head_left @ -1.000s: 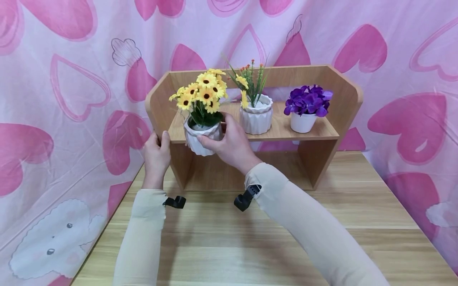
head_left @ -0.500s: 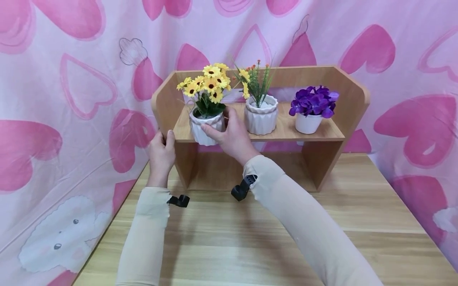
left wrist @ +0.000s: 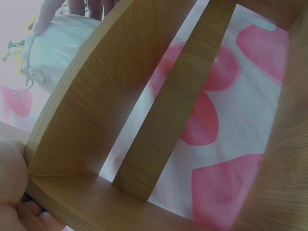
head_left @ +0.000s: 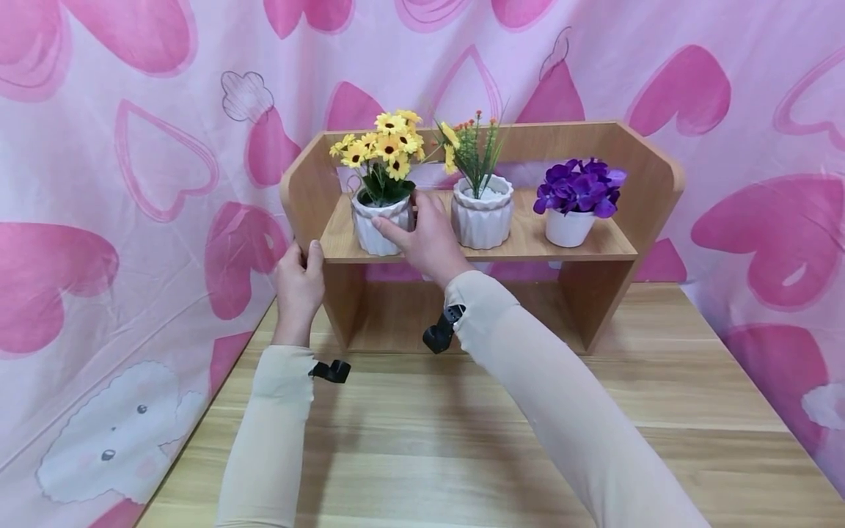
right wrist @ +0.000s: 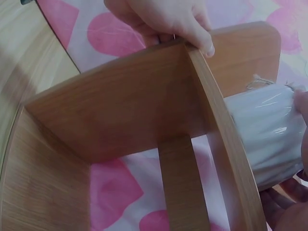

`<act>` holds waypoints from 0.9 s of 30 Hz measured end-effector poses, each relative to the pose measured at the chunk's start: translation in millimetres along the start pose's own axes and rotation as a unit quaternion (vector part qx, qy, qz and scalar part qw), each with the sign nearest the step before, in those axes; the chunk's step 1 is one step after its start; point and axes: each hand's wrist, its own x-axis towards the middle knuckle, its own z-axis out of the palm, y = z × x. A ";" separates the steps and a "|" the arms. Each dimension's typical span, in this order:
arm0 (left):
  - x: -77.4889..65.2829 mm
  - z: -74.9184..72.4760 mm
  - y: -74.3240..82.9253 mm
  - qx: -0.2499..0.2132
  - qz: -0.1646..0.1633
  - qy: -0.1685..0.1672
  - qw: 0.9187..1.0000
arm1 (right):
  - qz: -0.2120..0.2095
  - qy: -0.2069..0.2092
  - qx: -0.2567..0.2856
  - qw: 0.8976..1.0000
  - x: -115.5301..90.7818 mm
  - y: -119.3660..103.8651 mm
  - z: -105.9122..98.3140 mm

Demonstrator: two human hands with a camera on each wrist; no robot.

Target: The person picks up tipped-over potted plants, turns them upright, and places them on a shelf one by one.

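Observation:
A white ribbed pot (head_left: 383, 233) of yellow artificial sunflowers (head_left: 388, 149) stands upright at the left end of the upper shelf board (head_left: 429, 251). My right hand (head_left: 432, 238) holds this pot from its right side, thumb in front. In the right wrist view the pot's pale wall (right wrist: 269, 132) shows beside the board. My left hand (head_left: 298, 290) grips the left side panel of the wooden shelf (head_left: 300, 191), near the board's front corner. The right wrist view shows the left hand (right wrist: 168, 21) at that corner, its thumb on the edge.
Beside the sunflower pot stands a white pot (head_left: 482, 220) with grass and small red and yellow flowers. A smaller white pot (head_left: 569, 229) of purple flowers is further right. The shelf stands on a wooden table (head_left: 422, 440), and a pink heart-patterned curtain (head_left: 165, 293) hangs behind and at the sides.
My right hand has moved the sunflower pot back and slightly right, from the board's front edge onto the board. My left hand keeps its grip on the side panel.

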 end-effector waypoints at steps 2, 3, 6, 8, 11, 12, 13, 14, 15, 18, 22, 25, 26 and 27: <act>0.4 0.1 0.1 0.001 0.004 -0.001 1.000 | 0.003 -0.005 0.002 1.000 2.4 0.5 -1.0; 0.2 0.0 0.5 0.002 0.007 0.000 1.000 | 0.003 -0.006 0.004 1.000 3.6 1.3 -1.2; -0.5 0.1 0.6 0.002 0.010 -0.001 1.000 | 0.009 -0.014 0.012 1.000 5.6 3.6 -2.0; -1.1 0.1 0.5 0.001 0.006 -0.003 1.000 | 0.013 -0.020 0.017 1.000 6.3 4.7 -2.4; -0.4 -0.2 0.3 -0.003 -0.001 -0.004 1.000 | 0.013 -0.025 0.021 0.999 7.1 4.9 -2.5; 0.1 -0.4 0.4 -0.004 -0.001 -0.005 1.000 | 0.013 -0.025 0.021 0.999 7.4 4.7 -2.6; 0.2 -0.6 0.9 -0.005 -0.003 -0.007 1.000 | 0.011 -0.024 0.022 0.999 7.5 4.5 -2.5; 0.5 -0.8 1.1 -0.005 -0.004 -0.009 1.000 | 0.011 -0.023 0.022 0.999 7.6 4.3 -2.5; 0.6 -0.9 1.4 -0.005 -0.005 -0.011 1.000 | 0.010 -0.022 0.021 0.999 7.6 4.2 -2.4; 0.2 -1.5 1.3 -0.002 -0.007 -0.013 1.000 | 0.008 -0.020 0.016 1.000 6.6 5.0 -1.7; -0.4 -1.8 0.0 0.006 -0.006 -0.009 1.000 | -0.005 -0.018 0.019 1.000 2.5 7.6 -1.1; 0.2 -3.1 -1.1 0.014 0.002 -0.005 1.000 | -0.023 -0.011 0.026 0.999 -2.3 10.2 -1.5; 0.5 -3.8 -1.3 0.017 0.005 -0.005 1.000 | -0.029 -0.009 0.030 0.999 -4.2 11.3 -1.8; 0.9 -4.5 -1.8 0.018 0.007 -0.006 1.000 | -0.033 -0.007 0.031 0.999 -6.7 12.3 -2.2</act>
